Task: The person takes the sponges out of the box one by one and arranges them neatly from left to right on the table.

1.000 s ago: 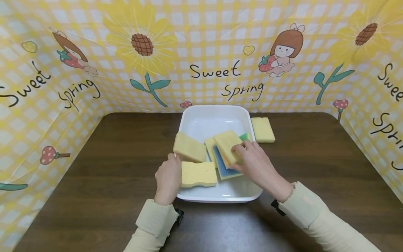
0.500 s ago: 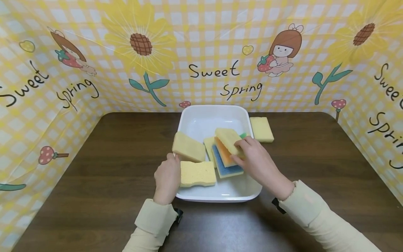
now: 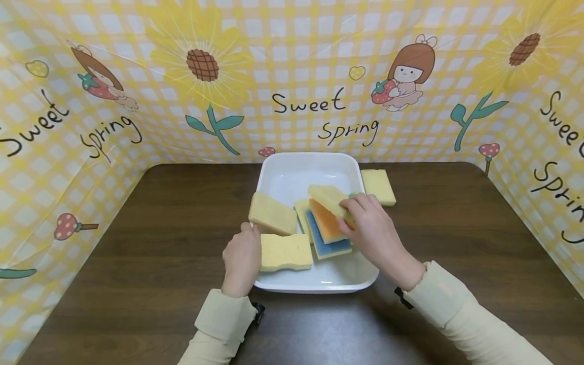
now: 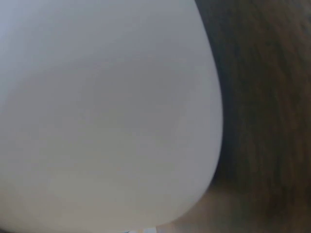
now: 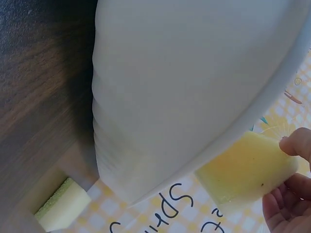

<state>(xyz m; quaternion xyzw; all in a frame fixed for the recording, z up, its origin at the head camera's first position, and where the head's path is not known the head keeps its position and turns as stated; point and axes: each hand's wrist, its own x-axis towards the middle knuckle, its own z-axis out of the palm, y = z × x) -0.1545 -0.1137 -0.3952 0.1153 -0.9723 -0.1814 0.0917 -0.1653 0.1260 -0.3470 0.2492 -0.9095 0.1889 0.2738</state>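
My right hand point(image 3: 376, 230) pinches a yellow sponge point(image 3: 327, 193) between thumb and fingers above the white plastic tub point(image 3: 319, 290). In the right wrist view this sponge point(image 5: 248, 167) shows beyond the tub's rim. Right below it, a sponge with an orange top point(image 3: 326, 224) lies on one with a blue top point(image 3: 327, 247). My left hand point(image 3: 242, 258) grips the tub's left rim, fingers curled at the edge. Beside it, a yellow sponge point(image 3: 272, 214) leans over that rim, and a wavy-edged yellow sponge point(image 3: 286, 251) lies nearer. Only the tub's wall point(image 4: 112, 121) fills the left wrist view.
Another sponge point(image 3: 378, 187) lies on the brown wooden table point(image 3: 182, 213) just outside the tub's back right corner. Its green scouring side point(image 5: 53, 196) faces down. A yellow checked cloth point(image 3: 310, 61) walls the table at the back and both sides.
My right hand has tilted the yellow sponge up and away from the pile, uncovering more of the orange top beneath. My left hand has stayed at the tub's rim.
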